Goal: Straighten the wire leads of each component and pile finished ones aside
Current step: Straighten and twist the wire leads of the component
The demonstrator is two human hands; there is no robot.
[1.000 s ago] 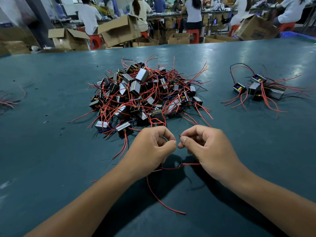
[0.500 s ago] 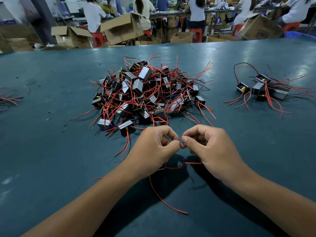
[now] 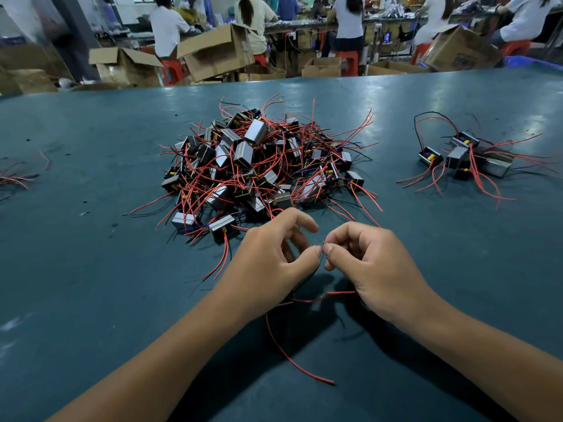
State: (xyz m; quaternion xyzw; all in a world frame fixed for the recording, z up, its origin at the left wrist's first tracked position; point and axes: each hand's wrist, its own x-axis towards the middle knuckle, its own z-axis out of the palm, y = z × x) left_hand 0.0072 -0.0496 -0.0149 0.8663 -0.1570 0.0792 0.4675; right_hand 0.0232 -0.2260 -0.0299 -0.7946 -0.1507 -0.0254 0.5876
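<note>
Piles: one large tangled heap (image 3: 262, 169) far centre; one small pile (image 3: 466, 159) far right, about five components.
Hands: left hand (image 3: 271, 263) and right hand (image 3: 374, 263) both pinch a thin lead (image 3: 320, 254) between them.
Component: mostly hidden under the left hand, red wires (image 3: 292, 357) trailing near on the worktop (image 3: 91, 269).

Table (image 3: 91, 269) matt; component casings (image 3: 256, 130) probably shiny metal.

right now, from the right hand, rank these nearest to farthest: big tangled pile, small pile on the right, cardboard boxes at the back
Measured from the right hand:
1. Big tangled pile, just ahead and slightly left of it.
2. Small pile, farther out on the table's right side.
3. Cardboard boxes, beyond the table's far edge.
</note>
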